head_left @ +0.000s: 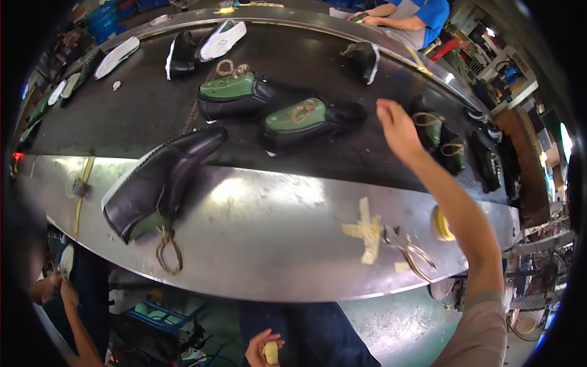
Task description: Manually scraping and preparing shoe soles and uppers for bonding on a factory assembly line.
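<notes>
My right hand (pixel 398 131) reaches out over the dark belt, a little blurred, with its fingers loosely bent and nothing visible in them. Just left of it lies a black shoe (pixel 293 139) with a green sole and a loop of cord. Low in front of my lap, my left hand (pixel 258 347) is closed around a small yellow piece (pixel 271 352), whose kind I cannot make out. On the metal ledge, a large black shoe (pixel 143 189) rests on its side at the left, a cord loop (pixel 169 254) hanging from it. Pincers (pixel 408 248) lie at the right.
Another green-soled black shoe (pixel 229 101) lies farther back, and more shoes stand along both ends of the belt (pixel 147 122). Crossed tape (pixel 365 231) sticks to the metal ledge (pixel 275 244) beside a yellow tape roll (pixel 441 224). People work at far right and lower left.
</notes>
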Available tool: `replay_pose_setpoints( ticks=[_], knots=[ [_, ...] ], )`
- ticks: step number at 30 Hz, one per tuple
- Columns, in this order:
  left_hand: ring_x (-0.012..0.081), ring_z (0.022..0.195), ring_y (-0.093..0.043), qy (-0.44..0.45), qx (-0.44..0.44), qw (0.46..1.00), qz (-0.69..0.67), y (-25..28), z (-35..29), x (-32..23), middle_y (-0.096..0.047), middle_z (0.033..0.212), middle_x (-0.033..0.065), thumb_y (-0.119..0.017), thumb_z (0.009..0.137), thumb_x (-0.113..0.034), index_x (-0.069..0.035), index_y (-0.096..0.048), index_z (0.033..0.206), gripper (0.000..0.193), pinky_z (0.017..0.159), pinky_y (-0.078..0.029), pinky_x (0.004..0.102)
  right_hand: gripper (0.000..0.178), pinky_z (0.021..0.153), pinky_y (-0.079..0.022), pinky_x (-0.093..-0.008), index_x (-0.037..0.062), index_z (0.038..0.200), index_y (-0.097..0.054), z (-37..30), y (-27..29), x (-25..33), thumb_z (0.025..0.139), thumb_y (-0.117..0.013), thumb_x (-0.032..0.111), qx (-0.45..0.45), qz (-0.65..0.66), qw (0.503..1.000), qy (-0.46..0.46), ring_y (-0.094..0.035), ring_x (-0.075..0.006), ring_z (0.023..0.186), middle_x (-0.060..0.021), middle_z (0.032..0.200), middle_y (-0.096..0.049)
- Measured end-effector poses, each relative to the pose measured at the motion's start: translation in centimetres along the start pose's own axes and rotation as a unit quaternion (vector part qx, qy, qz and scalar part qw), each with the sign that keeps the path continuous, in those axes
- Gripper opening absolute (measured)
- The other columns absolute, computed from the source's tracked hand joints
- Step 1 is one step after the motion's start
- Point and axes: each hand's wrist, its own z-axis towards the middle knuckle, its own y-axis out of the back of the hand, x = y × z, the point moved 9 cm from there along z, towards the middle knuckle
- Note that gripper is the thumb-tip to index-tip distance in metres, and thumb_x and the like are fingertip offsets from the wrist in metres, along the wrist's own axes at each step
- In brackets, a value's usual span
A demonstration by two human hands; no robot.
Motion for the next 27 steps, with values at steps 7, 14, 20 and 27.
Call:
replay_pose_setpoints(
  ticks=[7, 14, 20, 27],
  knots=[
    [0.0237, 0.099, -0.076, -0.043, 0.017, 0.999, 0.003, -2.0, 3.3, -1.0, -0.076, 0.118, 0.0176, -0.074, 0.103, -0.033, 0.004, -0.064, 0.140, 0.053, 0.087, -0.064, 0.0367, 0.093, 0.117, -0.047, -0.0492, -0.0114, 0.144, -0.055, 15.3, -6.1, -16.6, 0.098, -0.066, 0.068, -0.018, -0.080, 0.956, -0.281, -0.059, -0.0471, 0.142, -0.0328, 0.148, -0.063],
    [0.0212, 0.088, -0.077, -0.127, 0.015, 0.991, 0.045, -1.5, 2.3, -2.6, -0.078, 0.109, 0.0149, -0.063, 0.105, -0.003, 0.000, -0.068, 0.132, 0.028, 0.078, -0.062, 0.0329, 0.072, 0.108, -0.050, -0.0363, 0.0029, 0.147, -0.058, 1.2, 0.2, -8.5, 0.102, -0.063, 0.059, -0.009, 0.492, 0.767, -0.412, -0.075, -0.0229, 0.120, -0.0139, 0.138, -0.071],
    [0.0196, 0.098, -0.075, 0.001, 0.059, 0.993, -0.100, -2.0, 1.6, -0.1, -0.078, 0.117, 0.0156, -0.052, 0.107, 0.003, 0.003, -0.071, 0.130, 0.029, 0.089, -0.060, 0.0330, 0.056, 0.102, -0.052, -0.0338, 0.0018, 0.133, -0.070, -19.0, 18.9, -0.9, 0.109, -0.056, 0.050, -0.218, 0.521, 0.785, -0.255, -0.071, -0.0208, 0.118, -0.0078, 0.123, -0.077],
    [0.0220, 0.130, -0.067, 0.026, 0.218, 0.969, -0.113, -11.6, -6.7, -3.7, -0.069, 0.142, 0.0146, -0.043, 0.118, -0.026, 0.001, -0.060, 0.147, 0.043, 0.108, -0.056, 0.0385, 0.050, 0.084, -0.059, -0.0450, 0.0062, 0.109, -0.079, -30.2, 12.7, 25.7, 0.099, -0.074, 0.055, 0.281, 0.188, 0.938, -0.077, -0.077, -0.0377, 0.090, -0.0190, 0.096, -0.079]
  ],
)
